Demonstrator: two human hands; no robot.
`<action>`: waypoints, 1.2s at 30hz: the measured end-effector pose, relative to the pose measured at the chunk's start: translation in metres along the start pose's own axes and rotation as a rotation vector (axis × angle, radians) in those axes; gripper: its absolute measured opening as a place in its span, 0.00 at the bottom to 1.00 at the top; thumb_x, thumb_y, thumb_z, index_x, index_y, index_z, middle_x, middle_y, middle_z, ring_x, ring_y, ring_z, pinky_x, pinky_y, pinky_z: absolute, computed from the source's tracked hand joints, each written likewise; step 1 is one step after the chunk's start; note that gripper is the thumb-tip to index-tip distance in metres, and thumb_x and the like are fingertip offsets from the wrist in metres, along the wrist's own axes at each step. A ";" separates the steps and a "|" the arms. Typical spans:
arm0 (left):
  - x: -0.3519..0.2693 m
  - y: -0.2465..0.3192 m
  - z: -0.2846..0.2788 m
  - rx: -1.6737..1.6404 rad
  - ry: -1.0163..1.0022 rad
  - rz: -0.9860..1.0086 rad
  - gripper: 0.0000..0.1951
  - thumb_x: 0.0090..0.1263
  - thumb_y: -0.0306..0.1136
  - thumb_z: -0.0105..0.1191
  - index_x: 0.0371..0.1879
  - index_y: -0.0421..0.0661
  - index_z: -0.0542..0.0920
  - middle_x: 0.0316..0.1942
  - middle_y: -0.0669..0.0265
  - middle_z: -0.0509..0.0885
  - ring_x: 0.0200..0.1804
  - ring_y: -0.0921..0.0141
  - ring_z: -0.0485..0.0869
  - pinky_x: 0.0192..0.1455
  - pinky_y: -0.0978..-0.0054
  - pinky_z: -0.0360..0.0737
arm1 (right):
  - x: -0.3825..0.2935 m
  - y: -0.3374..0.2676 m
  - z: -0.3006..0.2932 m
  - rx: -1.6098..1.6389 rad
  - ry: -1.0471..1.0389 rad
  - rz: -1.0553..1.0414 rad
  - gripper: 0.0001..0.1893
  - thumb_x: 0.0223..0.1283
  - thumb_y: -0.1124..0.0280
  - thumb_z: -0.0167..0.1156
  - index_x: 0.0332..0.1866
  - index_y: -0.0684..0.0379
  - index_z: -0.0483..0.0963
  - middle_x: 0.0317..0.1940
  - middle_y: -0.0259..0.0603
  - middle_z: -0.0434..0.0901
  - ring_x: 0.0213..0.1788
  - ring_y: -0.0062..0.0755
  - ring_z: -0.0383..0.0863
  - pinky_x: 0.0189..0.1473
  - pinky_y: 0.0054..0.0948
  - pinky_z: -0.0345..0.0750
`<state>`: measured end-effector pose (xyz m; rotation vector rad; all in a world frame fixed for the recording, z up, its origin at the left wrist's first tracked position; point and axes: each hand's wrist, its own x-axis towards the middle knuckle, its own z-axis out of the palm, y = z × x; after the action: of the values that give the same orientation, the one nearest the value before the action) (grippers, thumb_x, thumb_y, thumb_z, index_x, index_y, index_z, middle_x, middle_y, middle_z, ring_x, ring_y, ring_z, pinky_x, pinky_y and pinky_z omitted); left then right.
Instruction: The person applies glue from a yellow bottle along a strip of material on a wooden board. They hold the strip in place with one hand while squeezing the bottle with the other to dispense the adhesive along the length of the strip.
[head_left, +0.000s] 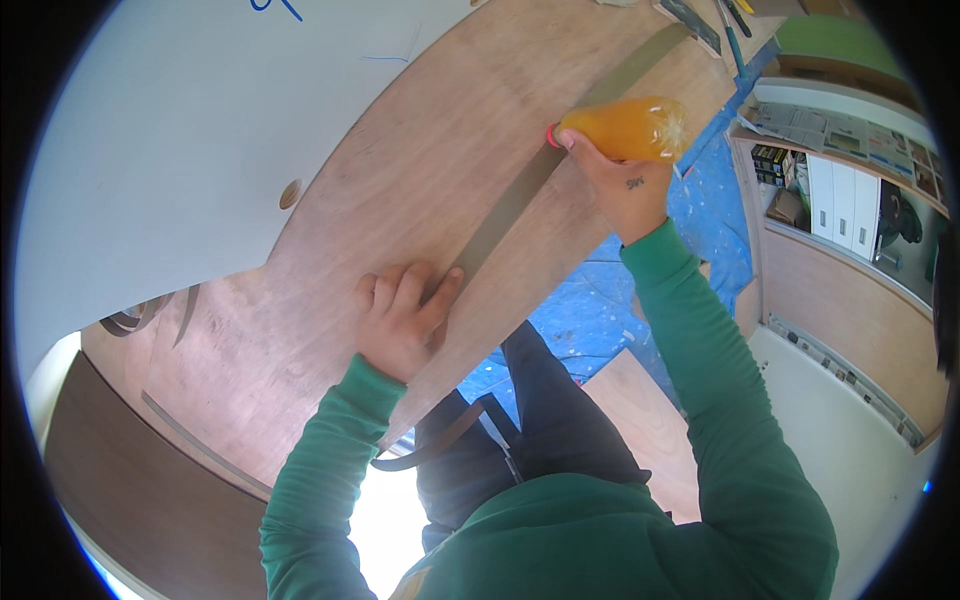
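My right hand (626, 184) grips a clear plastic bottle (630, 129) of orange-yellow liquid, lying nearly sideways with its red cap end pointing left, over a long brown strip (510, 202). The strip, like edge banding, runs diagonally across a plywood sheet (390, 157). Lower down, my left hand (405, 322) rests on the plywood with its fingertips down, the index finger touching the strip and the other fingers bent. Nothing shows in its grasp, though the palm is hidden. A loose brown strip (450, 439) curls in front of my trousers.
A large white panel (172, 142) with blue marks covers the upper left. Tools, one a flat dark blade-like piece (691, 26), lie at the sheet's far end. Blue sheeting (709, 202) covers the floor beyond the near edge, with a loose board (645, 427) on it. Cabinets (844, 202) stand at right.
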<state>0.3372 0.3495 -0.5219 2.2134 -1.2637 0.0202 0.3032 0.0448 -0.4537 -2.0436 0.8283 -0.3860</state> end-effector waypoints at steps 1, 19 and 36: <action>0.000 -0.001 -0.001 0.004 -0.002 0.001 0.24 0.57 0.29 0.70 0.56 0.59 0.94 0.53 0.70 0.84 0.56 0.63 0.79 0.60 0.55 0.70 | 0.000 0.004 0.003 0.030 0.018 -0.028 0.12 0.61 0.72 0.84 0.44 0.65 0.88 0.39 0.35 0.94 0.39 0.23 0.91 0.46 0.29 0.87; -0.001 -0.002 -0.001 -0.018 -0.013 -0.009 0.25 0.56 0.30 0.71 0.56 0.59 0.94 0.54 0.68 0.84 0.56 0.62 0.80 0.60 0.54 0.69 | 0.011 0.020 0.003 0.181 0.024 0.022 0.12 0.61 0.73 0.84 0.45 0.63 0.90 0.41 0.34 0.94 0.41 0.23 0.90 0.48 0.29 0.86; 0.007 0.001 -0.005 -0.005 -0.019 0.007 0.21 0.60 0.30 0.69 0.54 0.57 0.94 0.53 0.67 0.85 0.58 0.63 0.82 0.59 0.55 0.71 | 0.082 0.041 -0.048 -0.066 0.146 0.087 0.16 0.63 0.64 0.84 0.43 0.66 0.90 0.38 0.32 0.93 0.38 0.22 0.87 0.44 0.27 0.83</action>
<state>0.3412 0.3461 -0.5152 2.2095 -1.2799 -0.0013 0.3202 -0.0569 -0.4632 -2.0502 1.0274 -0.4681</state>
